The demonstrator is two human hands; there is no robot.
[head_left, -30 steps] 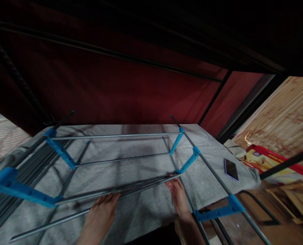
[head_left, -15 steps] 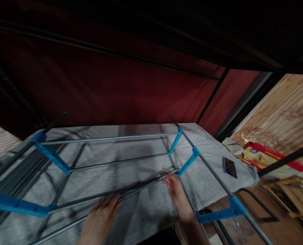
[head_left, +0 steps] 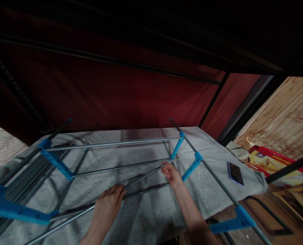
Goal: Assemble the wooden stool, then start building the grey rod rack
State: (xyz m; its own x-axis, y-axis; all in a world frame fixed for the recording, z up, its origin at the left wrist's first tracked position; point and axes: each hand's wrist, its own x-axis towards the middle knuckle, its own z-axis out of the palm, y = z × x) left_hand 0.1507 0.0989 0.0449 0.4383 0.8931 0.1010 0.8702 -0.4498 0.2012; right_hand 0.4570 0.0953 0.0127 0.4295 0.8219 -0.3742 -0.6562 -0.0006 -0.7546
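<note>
A frame of grey metal tubes joined by blue plastic connectors (head_left: 55,161) lies across a grey cloth (head_left: 146,217). My left hand (head_left: 109,206) is wrapped over a loose-looking grey tube (head_left: 147,174) that slants across the frame. Near that tube's far right end, the fingers of my right hand (head_left: 171,173) pinch it, close to a blue connector (head_left: 177,145). Behind my hands, a lower crossbar runs between the two sides of the frame. Another blue connector (head_left: 192,166) sits right of my right hand.
Several grey tubes (head_left: 26,180) lie bundled at the left under the frame. A phone (head_left: 235,173) rests on the cloth at the right. Beyond the edge are a red and yellow box (head_left: 273,163) and a black metal bar (head_left: 291,166). A dark red panel (head_left: 131,95) stands behind.
My right hand has moved up and slightly left with the tube's end, now near the farther connector. My left hand has shifted slightly right and up. The view has tilted slightly.
</note>
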